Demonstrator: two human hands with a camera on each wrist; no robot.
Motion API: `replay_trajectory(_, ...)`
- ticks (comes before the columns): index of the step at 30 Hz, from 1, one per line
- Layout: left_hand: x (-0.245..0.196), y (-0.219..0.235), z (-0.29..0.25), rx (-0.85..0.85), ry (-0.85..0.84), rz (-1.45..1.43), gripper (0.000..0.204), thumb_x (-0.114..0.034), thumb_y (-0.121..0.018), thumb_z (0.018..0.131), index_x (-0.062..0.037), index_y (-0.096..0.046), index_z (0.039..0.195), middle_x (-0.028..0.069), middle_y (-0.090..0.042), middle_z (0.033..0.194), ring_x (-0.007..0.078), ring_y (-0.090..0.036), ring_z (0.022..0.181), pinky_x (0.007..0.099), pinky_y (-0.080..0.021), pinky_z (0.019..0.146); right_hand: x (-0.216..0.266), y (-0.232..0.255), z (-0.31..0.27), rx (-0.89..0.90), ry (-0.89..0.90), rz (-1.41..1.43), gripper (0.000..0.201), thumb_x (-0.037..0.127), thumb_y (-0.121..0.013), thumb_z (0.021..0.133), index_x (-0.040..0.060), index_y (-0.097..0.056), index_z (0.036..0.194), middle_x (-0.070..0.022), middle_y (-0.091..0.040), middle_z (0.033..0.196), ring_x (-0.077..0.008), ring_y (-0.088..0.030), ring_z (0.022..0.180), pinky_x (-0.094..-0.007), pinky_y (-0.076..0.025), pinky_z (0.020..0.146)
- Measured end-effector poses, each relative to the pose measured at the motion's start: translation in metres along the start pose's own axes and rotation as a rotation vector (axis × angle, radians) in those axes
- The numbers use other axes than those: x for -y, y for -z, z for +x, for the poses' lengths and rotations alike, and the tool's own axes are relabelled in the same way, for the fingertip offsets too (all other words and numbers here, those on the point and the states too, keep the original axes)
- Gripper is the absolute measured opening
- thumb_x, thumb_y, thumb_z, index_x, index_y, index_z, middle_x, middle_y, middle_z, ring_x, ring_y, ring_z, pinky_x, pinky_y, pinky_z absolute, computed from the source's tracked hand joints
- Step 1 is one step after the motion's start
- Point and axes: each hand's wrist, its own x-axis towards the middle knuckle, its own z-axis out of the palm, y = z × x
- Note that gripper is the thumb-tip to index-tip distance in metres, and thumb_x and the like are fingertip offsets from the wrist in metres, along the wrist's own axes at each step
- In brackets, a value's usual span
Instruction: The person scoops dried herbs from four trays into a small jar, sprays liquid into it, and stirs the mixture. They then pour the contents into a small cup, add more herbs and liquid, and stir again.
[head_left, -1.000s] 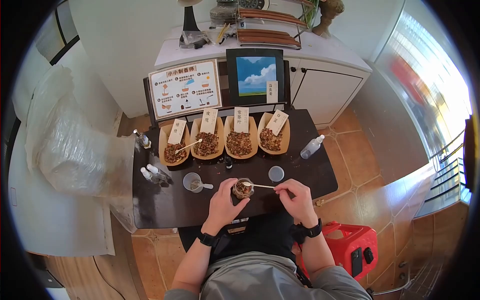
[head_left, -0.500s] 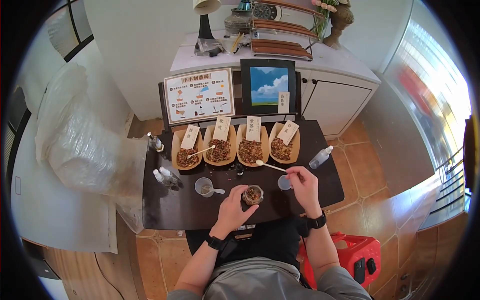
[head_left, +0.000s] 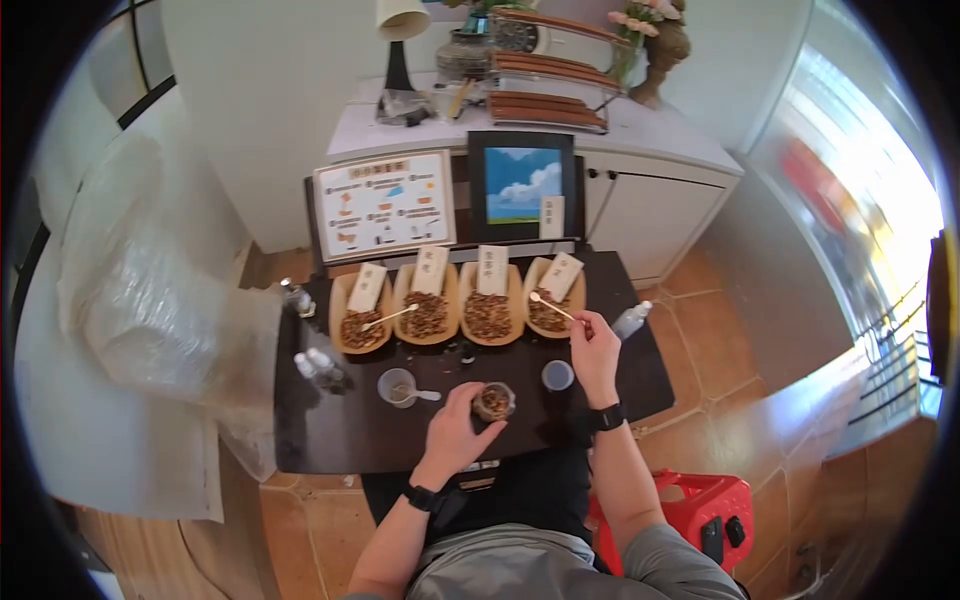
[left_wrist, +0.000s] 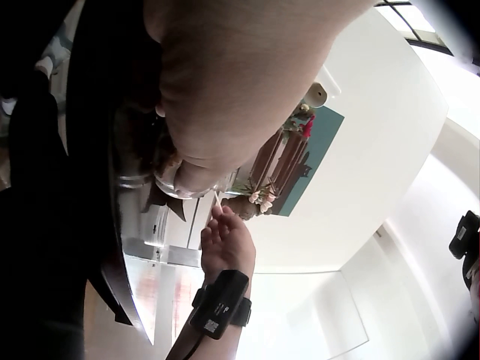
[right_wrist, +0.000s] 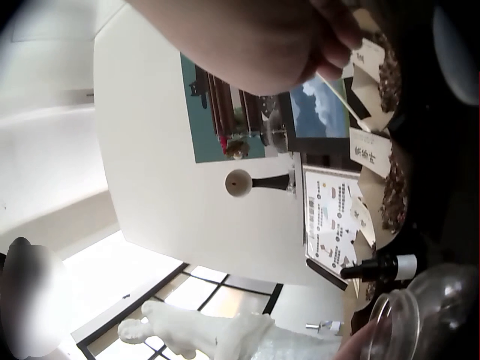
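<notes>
My left hand (head_left: 455, 435) is wrapped around the side of a small glass jar (head_left: 497, 403) near the table's front edge. Dried brown flakes fill much of the jar, and its mouth is uncovered. My right hand (head_left: 597, 362) pinches the handle end of a small, pale, thin-handled spoon (head_left: 556, 308). The spoon's bowl points left, over the rightmost paper tray (head_left: 577, 293), which holds dried flakes and a label card. In the right wrist view the spoon (right_wrist: 341, 96) slants down toward the trays, and the jar's clear rim (right_wrist: 394, 330) shows at the bottom.
Further paper trays stand in a row to the left, a second spoon (head_left: 390, 318) lying across two. A plastic cup (head_left: 394, 388) with a white scoop, a round lid (head_left: 558, 376), a dropper bottle (right_wrist: 379, 268) and spray bottles (head_left: 632, 318) surround the jar. Signs stand behind.
My right hand has lifted the spoon from the jar's mouth and carried it forward to the rightmost tray. My left hand stays on the jar. The head view has shifted slightly.
</notes>
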Motion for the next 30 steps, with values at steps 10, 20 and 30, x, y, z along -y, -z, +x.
replay_trajectory(10, 0.009, -0.003, -0.001, -0.039, -0.096, 0.007, 0.07, -0.031, -0.09, 0.083, -0.0048, -0.056, 0.138, 0.0135, -0.062, 0.135, 0.022, -0.065, 0.07, 0.0337, -0.055, 0.068, -0.036, 0.021, -0.002, 0.143, 0.002, -0.222, 0.027, 0.024, -0.07, 0.098, 0.0058, -0.072, 0.118, -0.0189, -0.076, 0.089, -0.0379, -0.075, 0.085, -0.0444, -0.058, 0.075)
replay_trajectory(20, -0.013, 0.042, -0.058, 0.001, -0.024, -0.075, 0.071, -0.021, -0.093, 0.078, -0.0061, -0.057, 0.137, 0.0111, -0.062, 0.137, 0.0157, -0.063, 0.07, 0.0295, -0.056, 0.067, -0.009, 0.036, -0.013, 0.031, 0.24, -0.434, 0.032, 0.019, -0.068, 0.099, 0.0003, -0.065, 0.125, -0.0185, -0.071, 0.107, -0.0378, -0.068, 0.099, -0.0459, -0.055, 0.087)
replay_trajectory(30, 0.049, 0.118, -0.077, -0.476, 0.358, 0.067, 0.069, -0.007, -0.089, 0.078, -0.0043, -0.054, 0.137, 0.0069, -0.062, 0.114, 0.0124, -0.059, 0.069, 0.028, -0.05, 0.065, 0.062, -0.004, -0.01, 0.179, 0.447, -0.101, 0.025, -0.002, -0.066, 0.094, 0.0011, -0.069, 0.119, -0.0145, -0.068, 0.105, -0.0292, -0.07, 0.094, -0.0359, -0.057, 0.082)
